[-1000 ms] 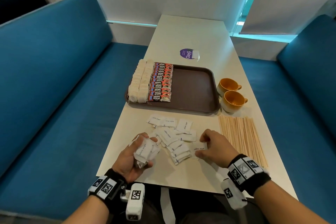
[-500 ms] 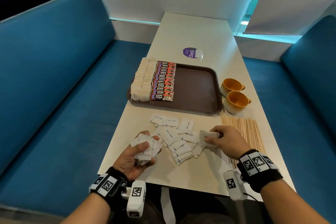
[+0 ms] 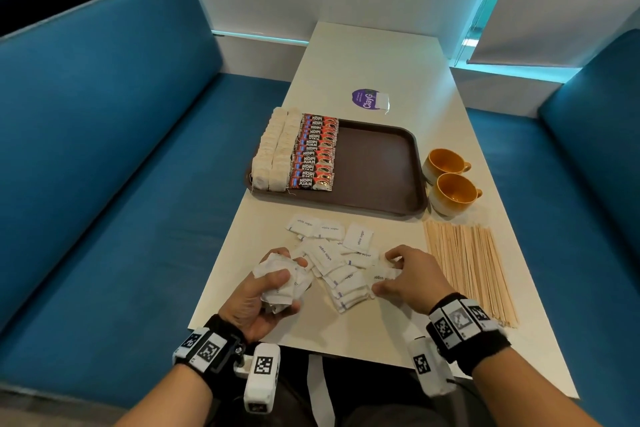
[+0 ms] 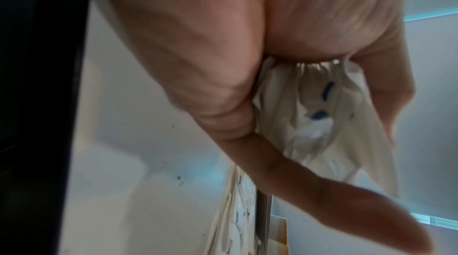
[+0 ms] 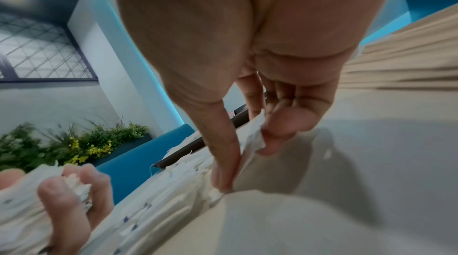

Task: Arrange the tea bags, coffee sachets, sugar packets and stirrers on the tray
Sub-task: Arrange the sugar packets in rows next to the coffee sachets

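Note:
The brown tray (image 3: pixel 381 163) holds two rows of tea bags (image 3: pixel 273 152) on its left and a row of red coffee sachets (image 3: pixel 317 152) beside them. White sugar packets (image 3: pixel 329 253) lie scattered on the table in front of the tray. My left hand (image 3: pixel 270 288) grips a bunch of sugar packets (image 4: pixel 319 114). My right hand (image 3: pixel 405 274) pinches one sugar packet (image 3: pixel 384 276) between thumb and fingers at the pile's right edge; this packet (image 5: pixel 250 141) also shows in the right wrist view. Wooden stirrers (image 3: pixel 467 267) lie in a fan to the right.
Two orange cups (image 3: pixel 450 184) stand right of the tray. A purple round sticker (image 3: pixel 367 99) sits beyond it. Blue benches (image 3: pixel 104 149) flank the narrow white table (image 3: pixel 374 55). The tray's right half is bare.
My right hand lifted a packet off the table, then came back down towards me to the pile's right edge, still pinching a packet. The left hand kept its bunch.

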A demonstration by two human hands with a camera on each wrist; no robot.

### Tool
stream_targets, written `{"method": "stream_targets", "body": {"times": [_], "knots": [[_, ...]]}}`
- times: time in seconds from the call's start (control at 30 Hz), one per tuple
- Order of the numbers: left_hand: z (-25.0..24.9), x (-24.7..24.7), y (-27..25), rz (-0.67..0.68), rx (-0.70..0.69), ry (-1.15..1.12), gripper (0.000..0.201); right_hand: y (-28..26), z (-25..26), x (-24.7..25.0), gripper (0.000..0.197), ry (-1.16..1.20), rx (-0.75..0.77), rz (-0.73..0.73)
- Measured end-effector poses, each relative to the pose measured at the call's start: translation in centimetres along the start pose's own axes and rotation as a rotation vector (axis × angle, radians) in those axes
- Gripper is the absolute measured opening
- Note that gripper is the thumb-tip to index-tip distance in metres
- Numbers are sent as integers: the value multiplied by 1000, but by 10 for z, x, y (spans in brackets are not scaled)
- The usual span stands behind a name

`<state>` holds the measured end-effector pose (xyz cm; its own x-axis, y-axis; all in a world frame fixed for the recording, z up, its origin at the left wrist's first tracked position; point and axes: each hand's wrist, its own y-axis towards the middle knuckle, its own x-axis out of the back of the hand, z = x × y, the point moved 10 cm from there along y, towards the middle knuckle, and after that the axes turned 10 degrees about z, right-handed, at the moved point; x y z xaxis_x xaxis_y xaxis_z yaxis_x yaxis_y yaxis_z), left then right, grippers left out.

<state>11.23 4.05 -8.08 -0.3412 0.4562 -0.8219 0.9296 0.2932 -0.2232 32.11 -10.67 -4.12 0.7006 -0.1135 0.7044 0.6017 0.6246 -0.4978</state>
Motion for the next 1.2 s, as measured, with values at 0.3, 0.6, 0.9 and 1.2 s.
{"method": "stream_targets", "body": {"times": [0.3,0.6,0.9,1.2], "knots": [[1,3,2,13,-2,20,61,2,-3,-10,31,-16,-45,103],[1,2,4,30,10,42,51,-13,11,8,36,430,182,120],[2,2,5,33,-29,75,56,-29,117,-44,36,580,364,449],[5,9,4,-47,25,-3,82,-13,148,-66,42,406,391,270]]}}
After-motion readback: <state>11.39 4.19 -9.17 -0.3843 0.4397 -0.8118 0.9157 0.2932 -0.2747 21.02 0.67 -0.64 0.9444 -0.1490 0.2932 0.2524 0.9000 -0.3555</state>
